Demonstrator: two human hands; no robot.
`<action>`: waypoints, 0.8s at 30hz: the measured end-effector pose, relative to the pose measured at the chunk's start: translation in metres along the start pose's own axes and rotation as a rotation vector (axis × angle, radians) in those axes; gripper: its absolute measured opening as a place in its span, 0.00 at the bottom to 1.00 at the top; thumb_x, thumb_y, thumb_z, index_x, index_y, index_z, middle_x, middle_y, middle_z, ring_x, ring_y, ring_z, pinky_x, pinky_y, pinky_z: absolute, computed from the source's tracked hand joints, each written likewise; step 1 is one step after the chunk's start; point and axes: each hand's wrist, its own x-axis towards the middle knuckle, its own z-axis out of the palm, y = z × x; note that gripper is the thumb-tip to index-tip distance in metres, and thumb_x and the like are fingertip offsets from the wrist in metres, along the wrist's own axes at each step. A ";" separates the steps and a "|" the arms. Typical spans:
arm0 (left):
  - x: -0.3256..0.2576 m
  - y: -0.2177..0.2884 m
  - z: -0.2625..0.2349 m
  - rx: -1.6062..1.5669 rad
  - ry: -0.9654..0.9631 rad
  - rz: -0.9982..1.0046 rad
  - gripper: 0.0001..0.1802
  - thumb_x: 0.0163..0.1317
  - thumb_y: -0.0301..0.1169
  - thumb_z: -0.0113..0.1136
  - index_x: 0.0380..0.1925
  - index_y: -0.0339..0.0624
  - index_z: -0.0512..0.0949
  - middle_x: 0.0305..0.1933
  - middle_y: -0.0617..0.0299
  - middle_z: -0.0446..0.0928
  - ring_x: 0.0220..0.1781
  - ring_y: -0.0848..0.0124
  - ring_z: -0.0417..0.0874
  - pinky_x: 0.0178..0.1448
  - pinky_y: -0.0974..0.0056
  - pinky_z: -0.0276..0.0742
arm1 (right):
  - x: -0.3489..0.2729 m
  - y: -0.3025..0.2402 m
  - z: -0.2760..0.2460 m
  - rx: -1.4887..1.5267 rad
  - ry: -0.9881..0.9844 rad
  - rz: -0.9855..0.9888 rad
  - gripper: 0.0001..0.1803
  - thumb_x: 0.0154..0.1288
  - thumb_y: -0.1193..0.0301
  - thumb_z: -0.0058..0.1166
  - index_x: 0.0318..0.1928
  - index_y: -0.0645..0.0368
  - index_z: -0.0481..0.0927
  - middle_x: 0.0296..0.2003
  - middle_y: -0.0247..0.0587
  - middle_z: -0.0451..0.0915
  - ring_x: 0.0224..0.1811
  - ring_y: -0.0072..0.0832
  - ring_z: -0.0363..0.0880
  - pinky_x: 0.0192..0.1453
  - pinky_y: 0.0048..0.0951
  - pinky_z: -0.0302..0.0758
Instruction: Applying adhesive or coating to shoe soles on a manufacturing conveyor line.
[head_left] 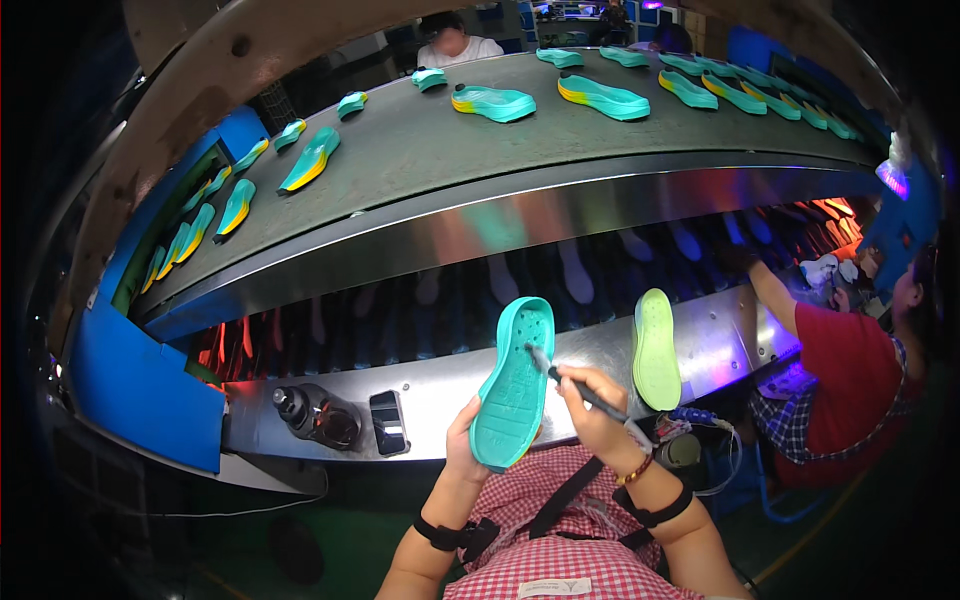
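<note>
While the left hand (pixel 468 432) grips the teal shoe sole (pixel 513 385) by its lower edge, tread side up above the lap, the right hand (pixel 592 412) pinches a thin brush (pixel 572 382) whose tip touches the sole's middle. Brushing looks underway, not finished; a lime-green sole (pixel 656 349) leans on the steel ledge (pixel 450 385) nearby, and more soles ride the conveyor belt (pixel 440 150).
</note>
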 end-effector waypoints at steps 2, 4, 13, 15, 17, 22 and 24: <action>0.005 0.002 -0.001 0.002 -0.004 0.012 0.27 0.60 0.42 0.35 0.56 0.36 0.59 0.54 0.45 0.66 0.52 0.50 0.72 0.54 0.44 0.67 | -0.012 -0.008 0.003 -0.005 -0.043 -0.020 0.07 0.52 0.80 0.50 0.33 0.67 0.77 0.26 0.44 0.78 0.27 0.27 0.79 0.31 0.22 0.73; 0.009 0.003 -0.003 0.012 -0.023 0.028 0.27 0.61 0.42 0.35 0.56 0.36 0.60 0.54 0.46 0.67 0.52 0.50 0.71 0.54 0.44 0.67 | -0.024 -0.017 0.003 0.025 -0.109 -0.008 0.07 0.52 0.80 0.50 0.33 0.67 0.77 0.27 0.46 0.79 0.27 0.27 0.79 0.31 0.23 0.74; 0.004 0.014 -0.009 -0.194 -0.009 -0.009 0.28 0.61 0.45 0.35 0.55 0.36 0.62 0.55 0.48 0.66 0.54 0.50 0.69 0.58 0.41 0.58 | -0.023 -0.033 -0.033 0.932 -0.221 0.627 0.10 0.60 0.77 0.44 0.38 0.71 0.74 0.36 0.53 0.77 0.31 0.29 0.79 0.38 0.26 0.77; 0.003 0.014 -0.007 -0.151 -0.073 -0.062 0.29 0.60 0.47 0.35 0.55 0.38 0.62 0.58 0.48 0.64 0.57 0.50 0.66 0.58 0.39 0.56 | -0.016 -0.029 -0.044 1.047 -0.074 0.541 0.11 0.60 0.77 0.42 0.40 0.73 0.72 0.38 0.57 0.76 0.31 0.29 0.78 0.38 0.26 0.77; 0.003 0.014 -0.003 -0.086 -0.042 -0.080 0.29 0.60 0.47 0.35 0.56 0.39 0.62 0.58 0.48 0.63 0.58 0.50 0.65 0.58 0.39 0.56 | -0.012 -0.027 -0.053 1.048 0.000 0.476 0.11 0.59 0.77 0.43 0.41 0.71 0.73 0.39 0.56 0.76 0.33 0.29 0.78 0.38 0.26 0.76; 0.005 0.027 0.016 0.160 0.192 -0.123 0.29 0.58 0.45 0.40 0.55 0.38 0.62 0.55 0.48 0.66 0.54 0.51 0.70 0.54 0.41 0.64 | -0.018 -0.023 -0.073 -0.122 0.086 -0.245 0.12 0.49 0.83 0.53 0.37 0.65 0.76 0.39 0.53 0.76 0.36 0.37 0.78 0.41 0.27 0.75; 0.002 0.040 0.029 0.360 0.107 -0.036 0.30 0.58 0.42 0.44 0.57 0.37 0.58 0.53 0.47 0.67 0.51 0.56 0.73 0.52 0.49 0.71 | -0.020 -0.019 -0.080 -0.288 0.048 -0.473 0.13 0.46 0.85 0.54 0.36 0.65 0.75 0.40 0.56 0.75 0.38 0.43 0.77 0.43 0.32 0.75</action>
